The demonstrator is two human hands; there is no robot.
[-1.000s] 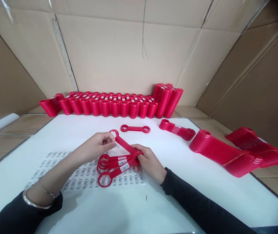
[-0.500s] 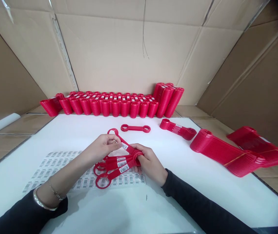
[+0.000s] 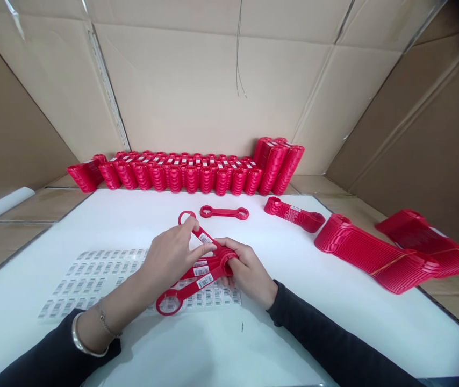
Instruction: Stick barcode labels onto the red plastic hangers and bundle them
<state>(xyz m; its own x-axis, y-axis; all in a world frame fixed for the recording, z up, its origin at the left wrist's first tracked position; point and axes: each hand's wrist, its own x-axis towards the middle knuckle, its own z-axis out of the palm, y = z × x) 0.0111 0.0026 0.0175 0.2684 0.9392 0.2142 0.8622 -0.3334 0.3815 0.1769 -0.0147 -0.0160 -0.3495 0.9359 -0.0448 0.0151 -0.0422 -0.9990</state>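
Note:
My right hand [image 3: 248, 269] grips a fan of flat red plastic pieces with a ring at each end, held by their stacked right-hand rings. White barcode labels [image 3: 205, 280] show on their bars. My left hand [image 3: 177, 247] is at the uppermost red piece [image 3: 209, 243], index finger by its far ring and thumb along its bar near the label; the other fingers are partly hidden. Below the hands lies a sheet of barcode stickers [image 3: 88, 269], partly covered by my left forearm and the fanned pieces.
A single red piece [image 3: 224, 213] lies beyond my hands. To the right are a short labelled stack [image 3: 294, 212] and larger banded stacks [image 3: 374, 252]. Rows of red bundles [image 3: 181, 174] line the back edge against cardboard walls [image 3: 213, 80]. A white roll [image 3: 1, 207] lies at left.
My left hand has moved from a pinch at the label on the uppermost piece to spread thumb and finger along that piece. My right hand keeps its hold.

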